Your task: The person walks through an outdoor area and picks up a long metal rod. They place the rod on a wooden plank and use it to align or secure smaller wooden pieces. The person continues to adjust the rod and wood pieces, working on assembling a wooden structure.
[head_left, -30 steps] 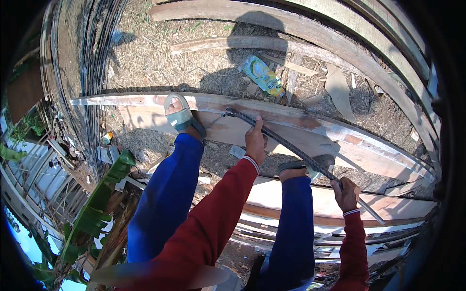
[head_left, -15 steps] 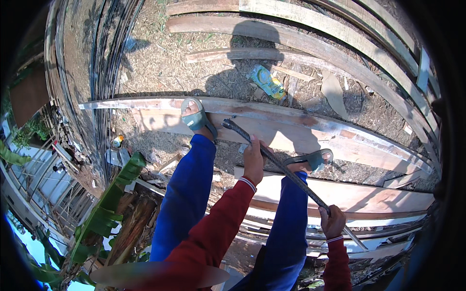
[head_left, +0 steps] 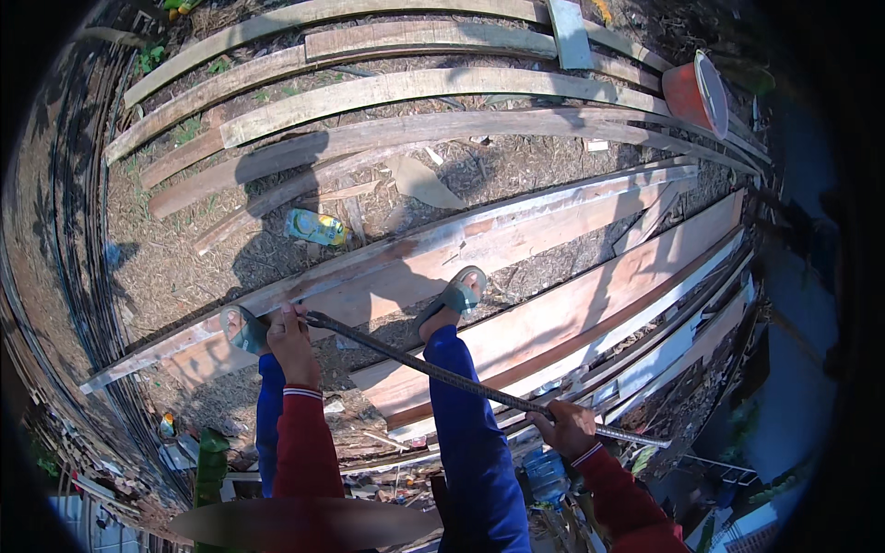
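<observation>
Perhaps for leverage, the right hand (head_left: pixel 569 429) grips the ribbed steel bar (head_left: pixel 442 371) near its straight end; whether the left hand (head_left: pixel 294 348) holds anything is unclear.

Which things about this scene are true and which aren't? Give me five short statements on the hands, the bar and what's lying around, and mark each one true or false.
1. The right hand grips a metal bar. True.
2. The bucket at the upper right is blue. False: its outside is reddish-orange.
3. Sandals are on both feet. True.
4. The yellow-and-green packet is pinned under a sandal. False: it lies on the ground, touching neither foot.
5. The left hand is close to the bar's far end. True.
</observation>
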### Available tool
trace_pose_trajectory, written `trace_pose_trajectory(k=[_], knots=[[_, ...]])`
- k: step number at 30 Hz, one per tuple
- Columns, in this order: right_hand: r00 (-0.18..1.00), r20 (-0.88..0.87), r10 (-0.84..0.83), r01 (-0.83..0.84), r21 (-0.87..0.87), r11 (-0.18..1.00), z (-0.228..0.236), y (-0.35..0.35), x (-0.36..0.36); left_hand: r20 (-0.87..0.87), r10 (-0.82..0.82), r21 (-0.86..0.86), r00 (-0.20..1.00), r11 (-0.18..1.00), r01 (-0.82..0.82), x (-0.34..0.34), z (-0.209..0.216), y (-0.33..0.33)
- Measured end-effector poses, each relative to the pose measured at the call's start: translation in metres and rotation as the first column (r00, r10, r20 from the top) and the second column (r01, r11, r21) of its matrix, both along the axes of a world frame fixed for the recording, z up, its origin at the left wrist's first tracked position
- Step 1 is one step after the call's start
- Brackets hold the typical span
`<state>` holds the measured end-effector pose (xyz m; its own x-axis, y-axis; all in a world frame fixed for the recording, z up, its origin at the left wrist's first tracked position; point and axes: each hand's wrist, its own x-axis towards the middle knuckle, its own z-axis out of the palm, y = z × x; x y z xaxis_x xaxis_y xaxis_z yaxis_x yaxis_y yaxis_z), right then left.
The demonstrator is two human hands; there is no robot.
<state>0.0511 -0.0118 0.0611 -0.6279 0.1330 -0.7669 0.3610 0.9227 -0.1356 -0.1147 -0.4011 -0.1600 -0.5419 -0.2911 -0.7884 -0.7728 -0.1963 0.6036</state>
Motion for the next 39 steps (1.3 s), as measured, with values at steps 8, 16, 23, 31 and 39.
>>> trace_pose_trajectory(k=[8,16,23,31,39], knots=[[0.967,0.088,-0.238,0.231,0.081,0.969,0.033,0.028,0.02,0.038,0.077,0.242,0.996,0.967,-0.084,-0.025,0.06,0.062],[0.986,-0.008,-0.165,0.165,0.058,0.985,0.015,0.093,0.008,0.151,0.096,0.388,0.984,0.91,-0.148,0.011,0.126,0.11],[0.996,-0.064,-0.066,0.072,0.104,0.992,-0.01,0.117,-0.032,0.174,0.066,0.455,0.982,0.879,-0.14,0.018,0.155,0.15],[0.996,-0.056,0.073,-0.063,0.17,0.983,-0.015,0.105,-0.07,0.363,0.076,0.413,0.928,0.88,-0.234,0.032,0.132,0.157],[0.981,-0.068,0.184,-0.172,0.159,0.972,-0.018,0.106,-0.093,0.398,0.003,0.42,0.917,0.888,-0.186,0.048,0.121,0.146]])
